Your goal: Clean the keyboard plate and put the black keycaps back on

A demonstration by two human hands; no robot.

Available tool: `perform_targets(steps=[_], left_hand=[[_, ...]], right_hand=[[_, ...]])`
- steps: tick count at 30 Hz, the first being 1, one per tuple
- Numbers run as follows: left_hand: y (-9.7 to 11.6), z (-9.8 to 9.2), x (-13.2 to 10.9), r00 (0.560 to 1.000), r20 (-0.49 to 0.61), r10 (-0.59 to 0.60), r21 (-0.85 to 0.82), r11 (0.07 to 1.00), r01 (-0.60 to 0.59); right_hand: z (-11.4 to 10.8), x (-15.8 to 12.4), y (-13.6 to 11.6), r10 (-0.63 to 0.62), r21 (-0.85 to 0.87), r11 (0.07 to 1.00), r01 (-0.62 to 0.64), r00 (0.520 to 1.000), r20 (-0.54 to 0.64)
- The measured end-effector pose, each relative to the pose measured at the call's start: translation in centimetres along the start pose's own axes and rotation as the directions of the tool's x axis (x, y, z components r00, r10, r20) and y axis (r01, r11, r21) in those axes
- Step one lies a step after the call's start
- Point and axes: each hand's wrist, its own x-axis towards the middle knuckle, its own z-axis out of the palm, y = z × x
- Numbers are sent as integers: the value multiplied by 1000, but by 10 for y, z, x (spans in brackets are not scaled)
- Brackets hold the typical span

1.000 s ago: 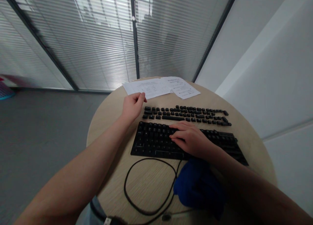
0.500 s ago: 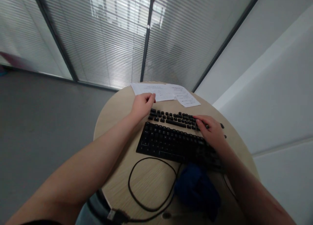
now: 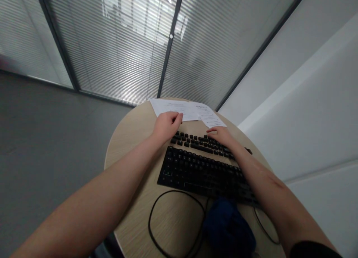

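Note:
Loose black keycaps (image 3: 201,148) lie in rows on the round wooden table, just beyond a black keyboard (image 3: 192,168). My left hand (image 3: 167,126) is closed at the left end of these rows, thumb against curled fingers. Whatever it may hold is hidden. Over the far row of keycaps, toward the right, is my right hand (image 3: 220,135), its fingers reaching left and slightly apart. Nothing shows between them. My right forearm covers the keyboard's right end and some keycaps.
Printed paper sheets (image 3: 179,108) lie along the table's far edge. Nearer me are a looped black cable (image 3: 149,224) and a dark blue cloth bundle (image 3: 228,228). Past the table (image 3: 123,138) stand a glass partition with blinds (image 3: 112,64) and a white wall (image 3: 316,112).
My right hand has moved left and away from me, from the right part of the keycap rows to the far row. My left hand stays closed in nearly the same place. The view has shifted slightly.

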Motion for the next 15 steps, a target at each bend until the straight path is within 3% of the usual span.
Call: perform_targets(steps=[5, 15], left_hand=[[1, -1, 0, 1000, 1, 12, 0, 1000, -12], [2, 1, 0, 999, 11, 30, -7, 1000, -30]], right_hand=[[6, 11, 2, -39, 52, 998, 35, 996, 77], [15, 13, 5, -22, 61, 998, 22, 1000, 1]])
